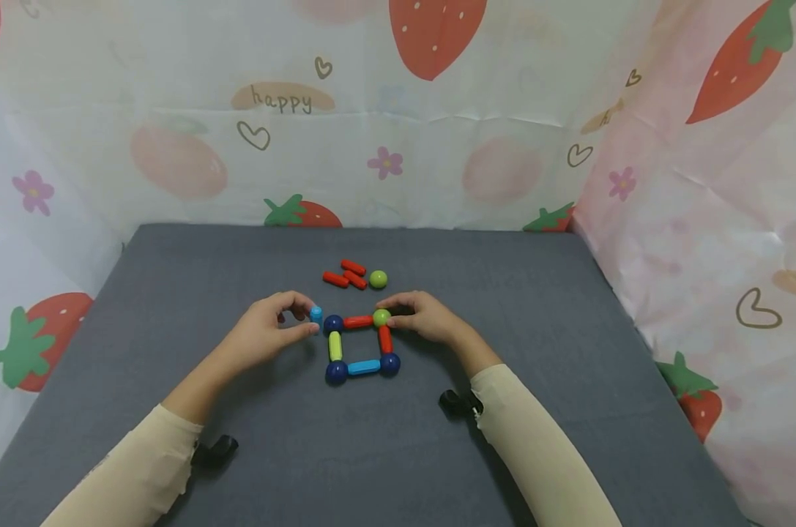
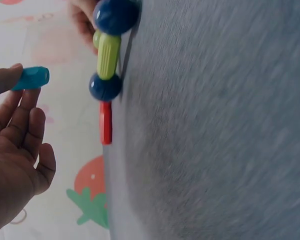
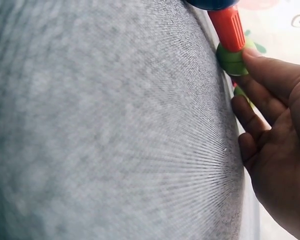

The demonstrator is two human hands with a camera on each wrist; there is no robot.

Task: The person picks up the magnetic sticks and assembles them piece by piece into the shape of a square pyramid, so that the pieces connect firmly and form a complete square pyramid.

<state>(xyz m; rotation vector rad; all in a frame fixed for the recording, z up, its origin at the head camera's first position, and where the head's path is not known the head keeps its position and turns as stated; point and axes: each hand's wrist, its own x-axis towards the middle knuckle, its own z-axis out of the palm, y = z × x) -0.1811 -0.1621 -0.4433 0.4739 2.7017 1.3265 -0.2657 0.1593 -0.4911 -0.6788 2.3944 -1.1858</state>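
A square of rods and balls lies on the grey table. Its corners are three navy balls (image 1: 336, 372) and a green ball (image 1: 381, 318) at the far right. Between them run a far red rod (image 1: 358, 322), a right red rod (image 1: 385, 339), a yellow-green rod (image 1: 335, 346) and a light blue rod (image 1: 364, 367). Just left of the far-left corner, my left hand (image 1: 266, 326) pinches another light blue rod (image 2: 32, 78) between thumb and fingertips, raised off the table. My right hand (image 1: 427, 318) grips the green corner ball, thumb and fingers on either side.
Beyond the square lie three loose red rods (image 1: 335, 279) and a loose green ball (image 1: 378, 279). The grey tabletop (image 1: 292, 454) reaches back to a strawberry-print cloth (image 1: 424, 190), which also hangs along both sides. Black wrist-worn pieces (image 1: 216, 451) jut from both sleeves.
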